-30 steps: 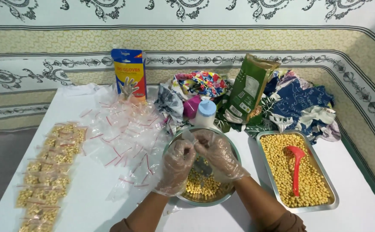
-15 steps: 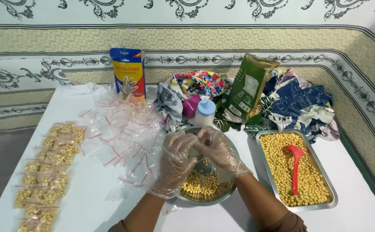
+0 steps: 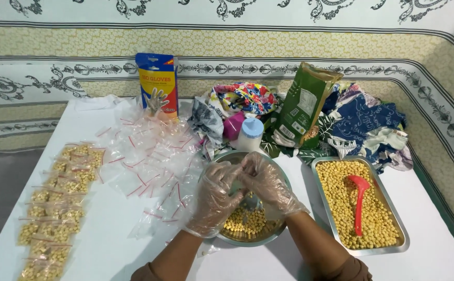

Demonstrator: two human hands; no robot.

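Centrally, a round steel bowl (image 3: pixel 226 158) on the white bench (image 3: pixel 107 244) holds yellow beans; a rectangular steel tray (image 3: pixel 401 229) at right holds more, with a red scoop (image 3: pixel 359 200) lying on them. Both gloved hands — left hand (image 3: pixel 214 200), right hand (image 3: pixel 266 182) — meet over the bowl, fingers pinched shut on a small clear bag (image 3: pixel 248 200), thin, crumpled, transparent. Filled packets (image 3: pixel 55 208) lie in rows at left — beside them, empty bags (image 3: pixel 151 166).
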